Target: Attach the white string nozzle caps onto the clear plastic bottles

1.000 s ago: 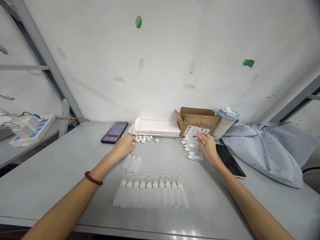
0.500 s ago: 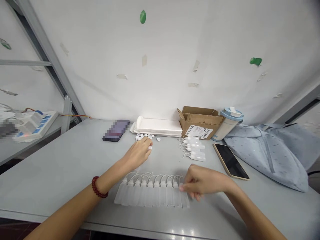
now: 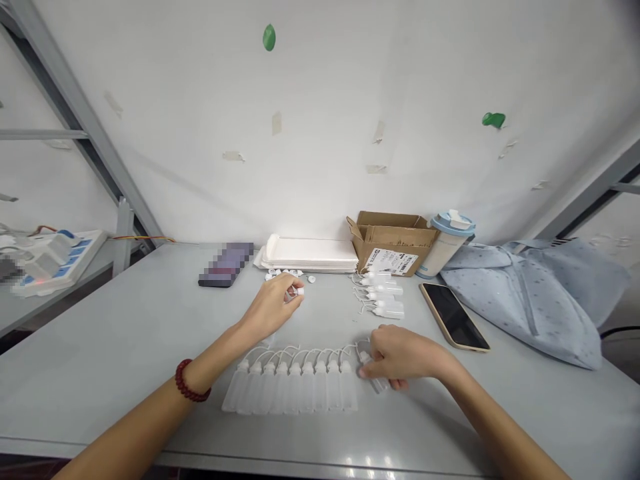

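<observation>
My left hand (image 3: 270, 303), a dark red bead bracelet on its wrist, pinches a small white cap (image 3: 300, 291) near the pile of white caps (image 3: 283, 273). A single cap (image 3: 311, 279) lies just right of the pile. My right hand (image 3: 407, 355) grips a small translucent squeeze bottle (image 3: 369, 363) with a string at its neck, tilted and partly hidden by the fingers. Left of it, a row of similar bottles (image 3: 293, 390) lies side by side, thin white strings curling from their tops. Several more bottles (image 3: 387, 291) lie in a column farther back.
White trays (image 3: 315, 250) are stacked by the wall, beside an open cardboard box (image 3: 397, 235) and a blue-lidded cup (image 3: 445, 247). A phone (image 3: 454, 317) and a light blue cloth bag (image 3: 520, 300) lie to the right. A pixelated dark device (image 3: 227, 263) lies back left.
My right hand has pulled the end bottle away from the row, leaving a gap and tilting it. My left hand has lifted a cap from beside the pile. The view has shifted slightly.
</observation>
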Demonstrator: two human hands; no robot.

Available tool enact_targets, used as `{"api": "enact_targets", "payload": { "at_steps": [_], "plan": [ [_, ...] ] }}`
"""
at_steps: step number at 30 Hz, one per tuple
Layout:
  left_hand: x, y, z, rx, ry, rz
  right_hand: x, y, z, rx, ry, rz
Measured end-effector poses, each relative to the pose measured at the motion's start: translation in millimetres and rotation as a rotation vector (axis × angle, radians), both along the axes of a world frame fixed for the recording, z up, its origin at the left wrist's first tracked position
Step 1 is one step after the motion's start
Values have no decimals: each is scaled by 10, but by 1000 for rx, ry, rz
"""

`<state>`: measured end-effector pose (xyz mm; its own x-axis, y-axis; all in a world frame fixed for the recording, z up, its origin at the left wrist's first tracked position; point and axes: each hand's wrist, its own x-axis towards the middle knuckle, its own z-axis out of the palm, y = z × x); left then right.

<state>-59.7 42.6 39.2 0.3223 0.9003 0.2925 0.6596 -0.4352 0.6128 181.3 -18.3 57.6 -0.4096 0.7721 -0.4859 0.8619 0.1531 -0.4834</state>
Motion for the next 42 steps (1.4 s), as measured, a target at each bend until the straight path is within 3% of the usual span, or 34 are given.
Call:
{"api": "enact_targets", "payload": {
  "at_steps": [5, 8, 12, 16, 24, 28, 34, 42],
  "plan": [
    [11, -12, 18, -76, -75, 13, 39, 70, -3, 173, -16, -13],
    [28, -45, 46, -296, -196, 3, 11, 96, 3, 321, 105, -90],
    [76, -121, 45, -611, -372, -109, -93, 73, -26, 489, 288, -111],
    [142, -196, 33, -715, -508, -253, -209, -3, -94, 596, 417, -33],
    [156, -235, 95, -649, -687, -328, -266, -37, -147, 586, 525, -53],
    [152, -227, 100, -584, -726, -343, -259, -29, -127, 449, 608, -147],
    [141, -224, 100, -590, -656, -370, -255, -43, -106, 279, 741, -199],
    [145, -245, 50, -625, -555, -355, -236, -31, -78, 300, 656, -224]
  ]
}}
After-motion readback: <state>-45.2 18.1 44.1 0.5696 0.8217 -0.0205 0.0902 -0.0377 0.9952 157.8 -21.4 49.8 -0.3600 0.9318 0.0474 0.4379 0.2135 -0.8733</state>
